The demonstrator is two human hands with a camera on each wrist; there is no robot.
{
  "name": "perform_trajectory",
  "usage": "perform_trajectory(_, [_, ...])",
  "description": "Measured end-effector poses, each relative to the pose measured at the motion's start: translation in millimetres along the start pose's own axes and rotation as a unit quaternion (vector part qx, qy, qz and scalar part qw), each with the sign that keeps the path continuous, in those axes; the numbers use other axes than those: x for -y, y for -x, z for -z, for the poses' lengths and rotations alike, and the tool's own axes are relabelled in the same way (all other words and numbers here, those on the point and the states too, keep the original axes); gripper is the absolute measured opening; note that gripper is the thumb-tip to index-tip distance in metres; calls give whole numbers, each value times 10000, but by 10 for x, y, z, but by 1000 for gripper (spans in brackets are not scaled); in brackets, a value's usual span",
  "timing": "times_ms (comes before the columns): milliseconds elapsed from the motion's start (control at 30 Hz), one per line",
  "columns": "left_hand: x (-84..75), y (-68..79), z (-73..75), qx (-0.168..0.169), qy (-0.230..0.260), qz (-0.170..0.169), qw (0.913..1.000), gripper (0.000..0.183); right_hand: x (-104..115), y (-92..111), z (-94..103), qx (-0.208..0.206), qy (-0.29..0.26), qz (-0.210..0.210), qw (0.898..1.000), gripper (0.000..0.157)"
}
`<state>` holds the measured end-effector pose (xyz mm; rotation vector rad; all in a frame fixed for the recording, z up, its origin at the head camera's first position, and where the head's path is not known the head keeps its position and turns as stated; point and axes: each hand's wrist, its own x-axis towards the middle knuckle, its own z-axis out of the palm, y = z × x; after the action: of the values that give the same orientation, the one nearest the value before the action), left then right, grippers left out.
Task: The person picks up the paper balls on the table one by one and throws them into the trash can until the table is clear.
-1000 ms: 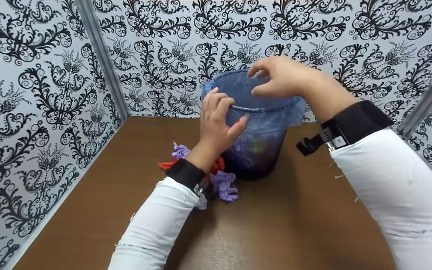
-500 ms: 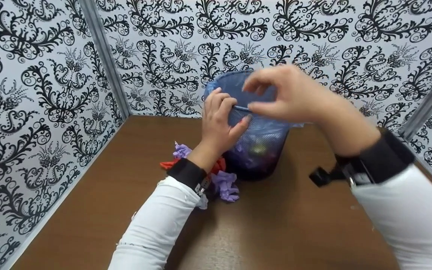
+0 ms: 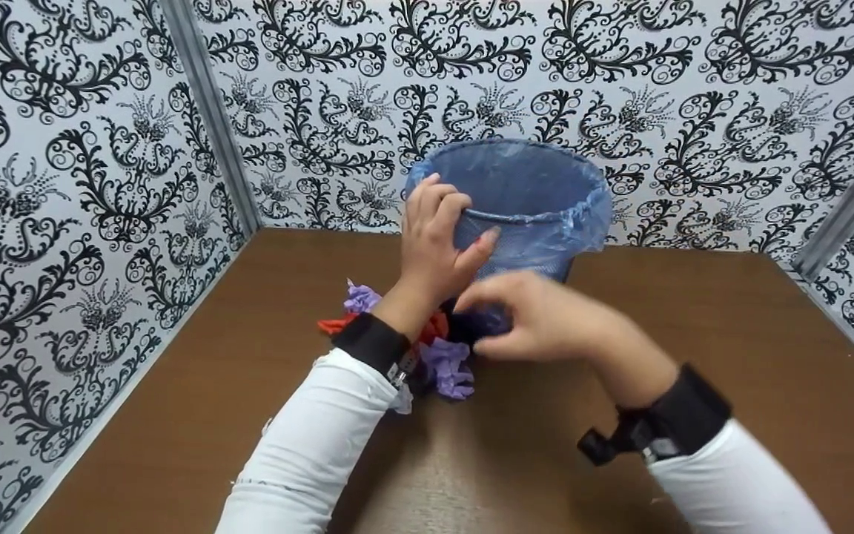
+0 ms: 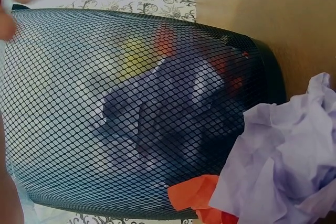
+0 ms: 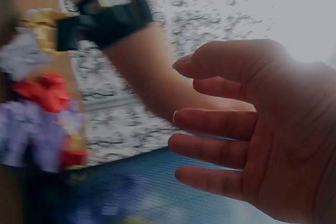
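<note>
With left hand (image 3: 434, 230), gripping one lined bin (image 4: 63, 103) containing crumpled papers (image 4: 163, 98). With right hand (image 3: 545, 319), hovering loose-fingered near at least two purple papers (image 3: 448, 368) outside.

bin (image 4: 58, 93): mesh | liner (image 3: 588, 222): thin, glossy plastic | wads (image 3: 448, 368): crumpled matt paper | table (image 3: 694, 319): smooth, wood-look

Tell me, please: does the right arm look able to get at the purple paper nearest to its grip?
Probably yes. The right grip appears close to that purple paper and holds nothing visible. I see nothing between them, and the left wrist leaves most of the paper uncovered.
</note>
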<state>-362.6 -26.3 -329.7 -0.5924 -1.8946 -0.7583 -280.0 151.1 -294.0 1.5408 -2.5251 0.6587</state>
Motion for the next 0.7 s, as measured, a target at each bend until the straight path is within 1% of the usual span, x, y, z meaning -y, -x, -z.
perform_trajectory(167, [-10,6,-12,1,42,34,10000,47,-169,27,-529,386,-148,-347,9985,45])
perform_trajectory(233, [-12,3,-7,36,41,54,10000,47,-217,33,-694,455,-171,-463,9977,48])
perform_trajectory(300, [-9,-5,7,68,34,67,9999,47,-249,28,-813,536,-191,-551,9969,51])
perform_trajectory(400, [-19,-7,9,60,55,94,9999,47,-277,41,-910,633,-197,-688,9954,55])
perform_trajectory(500, [-22,-5,13,47,44,100,9999,47,-303,48,-962,692,-180,-793,9943,57])
perform_trajectory(700, [-21,-8,6,49,85,89,9999,47,-375,60,-1045,666,61,-727,9951,49])
